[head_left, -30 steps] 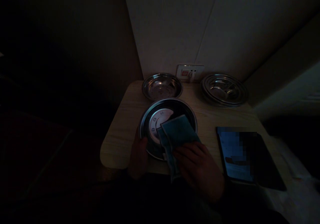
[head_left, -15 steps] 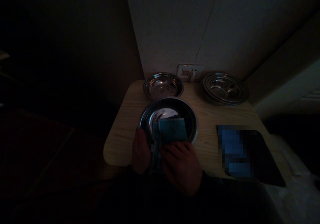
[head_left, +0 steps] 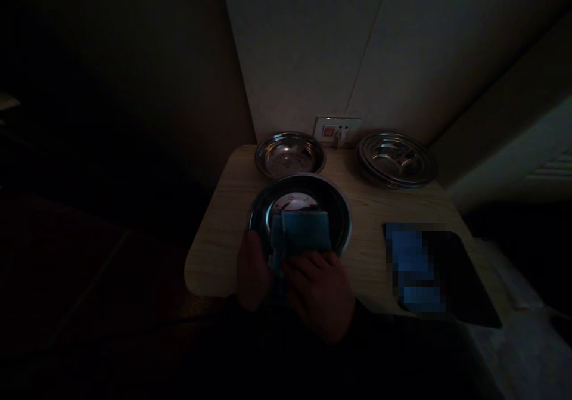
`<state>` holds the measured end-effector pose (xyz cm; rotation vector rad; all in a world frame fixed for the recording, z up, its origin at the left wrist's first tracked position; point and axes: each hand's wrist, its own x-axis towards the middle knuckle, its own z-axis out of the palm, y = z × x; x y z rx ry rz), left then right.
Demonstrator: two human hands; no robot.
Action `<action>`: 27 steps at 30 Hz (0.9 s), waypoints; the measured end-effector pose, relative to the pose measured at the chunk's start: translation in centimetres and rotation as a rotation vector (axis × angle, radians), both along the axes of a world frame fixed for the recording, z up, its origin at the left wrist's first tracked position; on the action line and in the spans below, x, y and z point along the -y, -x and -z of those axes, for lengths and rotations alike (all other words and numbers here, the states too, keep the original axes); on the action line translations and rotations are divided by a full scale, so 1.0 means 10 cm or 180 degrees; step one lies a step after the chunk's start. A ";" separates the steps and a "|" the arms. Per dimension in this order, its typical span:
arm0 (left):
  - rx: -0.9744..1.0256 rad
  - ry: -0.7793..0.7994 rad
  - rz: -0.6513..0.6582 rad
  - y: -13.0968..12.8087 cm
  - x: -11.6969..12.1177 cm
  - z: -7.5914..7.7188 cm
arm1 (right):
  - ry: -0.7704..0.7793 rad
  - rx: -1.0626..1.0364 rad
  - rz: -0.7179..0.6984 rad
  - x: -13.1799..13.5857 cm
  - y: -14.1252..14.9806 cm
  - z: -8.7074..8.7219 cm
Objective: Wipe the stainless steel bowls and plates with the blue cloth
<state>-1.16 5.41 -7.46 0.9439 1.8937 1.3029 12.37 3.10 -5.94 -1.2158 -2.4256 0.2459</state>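
Note:
A large round metal basin [head_left: 343,200] stands near the front of the wooden table, with a shiny bottom showing at its far side. Its near left rim is gripped by my left hand [head_left: 252,272], thumb uppermost; some of the fingers are hidden. My right hand [head_left: 319,292] is closed on the lower edge of a folded blue-green cloth [head_left: 306,231], which lies over the near part of the basin. A looser fold of the cloth hangs down between my two hands. Dim light hides the fingertips beneath the cloth.
Behind the basin sits a smaller metal bowl [head_left: 290,157]. A stack of divided metal plates [head_left: 395,160] is at the back right, by a wall socket [head_left: 337,130] with a plug in it. At right lies a dark flat device [head_left: 469,284] with a blurred screen. The table [head_left: 212,239] has rounded corners.
The view has shifted slightly, and the scene looks a little dimmer. My hands keep their hold on the basin and cloth, with hardly any visible movement.

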 end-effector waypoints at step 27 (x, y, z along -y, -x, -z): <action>-0.0711 -0.0120 0.0149 0.03 -0.01 -0.01 | -0.0154 0.0482 -0.0729 -0.16 -0.13 -0.03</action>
